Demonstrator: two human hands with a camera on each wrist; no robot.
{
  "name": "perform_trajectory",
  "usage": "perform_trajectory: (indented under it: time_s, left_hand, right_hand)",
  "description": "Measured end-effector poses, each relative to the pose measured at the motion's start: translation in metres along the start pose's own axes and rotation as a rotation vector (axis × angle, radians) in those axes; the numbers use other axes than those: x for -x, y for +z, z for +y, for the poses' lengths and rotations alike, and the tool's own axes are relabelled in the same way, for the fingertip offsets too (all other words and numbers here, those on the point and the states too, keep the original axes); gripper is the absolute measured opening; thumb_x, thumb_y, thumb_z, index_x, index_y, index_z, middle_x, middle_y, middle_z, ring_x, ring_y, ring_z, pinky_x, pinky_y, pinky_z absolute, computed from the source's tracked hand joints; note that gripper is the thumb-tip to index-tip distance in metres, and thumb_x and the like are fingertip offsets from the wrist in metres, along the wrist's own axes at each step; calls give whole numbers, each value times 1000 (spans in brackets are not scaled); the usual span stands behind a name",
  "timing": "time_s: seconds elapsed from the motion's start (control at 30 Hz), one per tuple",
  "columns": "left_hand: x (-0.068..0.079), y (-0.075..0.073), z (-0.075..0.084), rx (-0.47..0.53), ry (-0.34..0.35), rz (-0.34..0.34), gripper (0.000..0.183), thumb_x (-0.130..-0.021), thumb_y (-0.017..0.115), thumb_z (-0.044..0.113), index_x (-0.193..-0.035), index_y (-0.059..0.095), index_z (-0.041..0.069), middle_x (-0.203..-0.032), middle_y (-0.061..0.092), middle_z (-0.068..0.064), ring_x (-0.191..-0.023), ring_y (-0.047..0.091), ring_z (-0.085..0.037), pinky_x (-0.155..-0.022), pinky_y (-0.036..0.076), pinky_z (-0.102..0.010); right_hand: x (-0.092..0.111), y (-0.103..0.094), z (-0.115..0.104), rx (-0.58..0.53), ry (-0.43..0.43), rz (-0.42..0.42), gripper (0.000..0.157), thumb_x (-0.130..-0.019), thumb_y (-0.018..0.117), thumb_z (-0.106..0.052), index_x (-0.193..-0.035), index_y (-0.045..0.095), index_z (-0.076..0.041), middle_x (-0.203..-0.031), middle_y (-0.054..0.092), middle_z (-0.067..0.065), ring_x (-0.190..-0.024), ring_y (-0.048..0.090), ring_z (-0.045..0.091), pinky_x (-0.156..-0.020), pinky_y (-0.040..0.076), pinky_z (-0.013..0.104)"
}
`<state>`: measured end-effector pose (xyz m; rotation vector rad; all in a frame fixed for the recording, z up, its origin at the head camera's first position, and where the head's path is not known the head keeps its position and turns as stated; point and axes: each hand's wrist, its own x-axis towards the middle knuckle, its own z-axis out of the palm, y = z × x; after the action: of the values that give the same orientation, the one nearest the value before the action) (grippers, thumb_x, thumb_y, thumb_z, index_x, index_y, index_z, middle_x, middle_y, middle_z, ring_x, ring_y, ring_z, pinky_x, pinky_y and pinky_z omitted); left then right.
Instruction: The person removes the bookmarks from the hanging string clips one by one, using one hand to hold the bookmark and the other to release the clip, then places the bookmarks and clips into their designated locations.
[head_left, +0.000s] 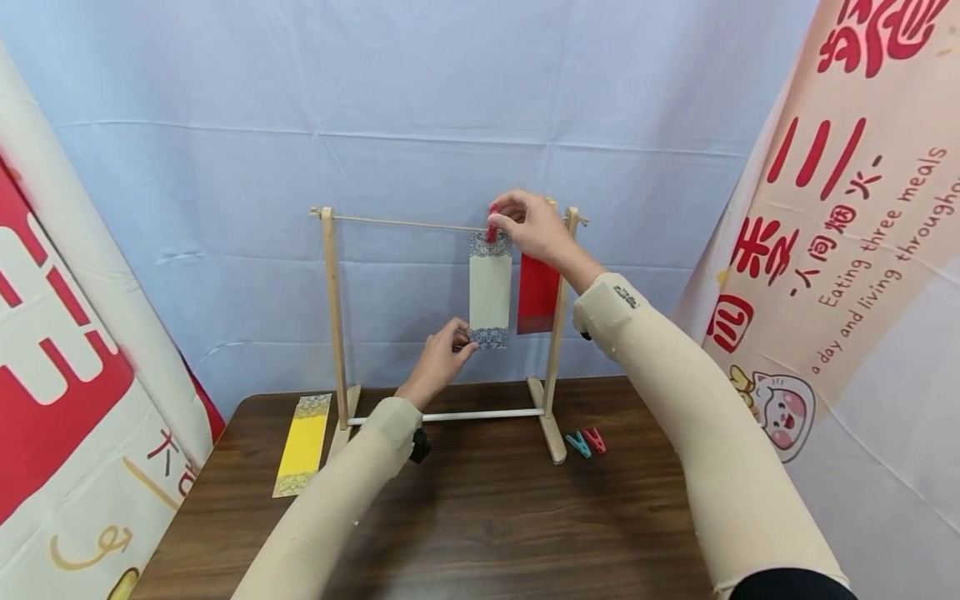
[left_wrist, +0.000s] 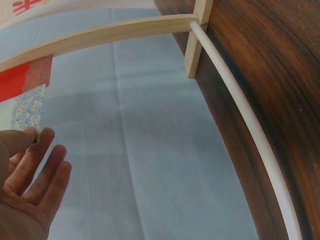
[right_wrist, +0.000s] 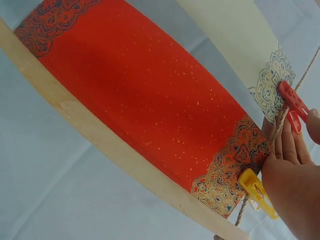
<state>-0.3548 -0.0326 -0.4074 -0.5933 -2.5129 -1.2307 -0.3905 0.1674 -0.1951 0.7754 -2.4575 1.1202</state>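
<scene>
Red clip (right_wrist: 294,99) on lace-patterned rectangular strip (head_left: 490,290)

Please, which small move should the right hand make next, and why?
Probably the right hand should gently release the red clip, because it already appears to bite the top edge of the white card and the string, much as the yellow clip does with the red card.

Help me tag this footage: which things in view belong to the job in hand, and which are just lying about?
Job: white card, red clip, cord, frame, red card, yellow clip; probably also the loose yellow card, blue clip and pink clip.
Only surroundings, seemingly: backdrop, banners.
</scene>
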Motion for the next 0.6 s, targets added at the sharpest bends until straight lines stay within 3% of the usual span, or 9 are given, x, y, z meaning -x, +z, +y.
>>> perform_trajectory:
  time_s: [0.13,0.37,0.6]
  left_hand:
    - [0,-1,0,1,-2,13,18,-106,71,14,-120,61,9,-113,77,-9,-105,75,-26,-95,61,-41]
    - [1,-2,-1,20,3,15,31,-107,70,15,-136,61,8,-110,80,-9,-100,76,-25,-91,62,-43]
    - [5,0,-4,50,27,29,30,-108,68,18,-136,61,10,-108,81,-7,-95,76,-25,-85,62,-44]
  right_hand:
    - [-1,2,0,-11,-13,5,35,-110,66,-23,-136,67,0,-126,74,15,-113,67,27,-103,53,43]
    - [1,2,-2,-15,-35,20,32,-109,67,-21,-133,67,1,-123,74,15,-111,67,27,-101,53,42]
    - [3,5,3,-48,-68,62,25,-108,69,-18,-126,69,-1,-117,76,14,-104,69,25,-95,54,37]
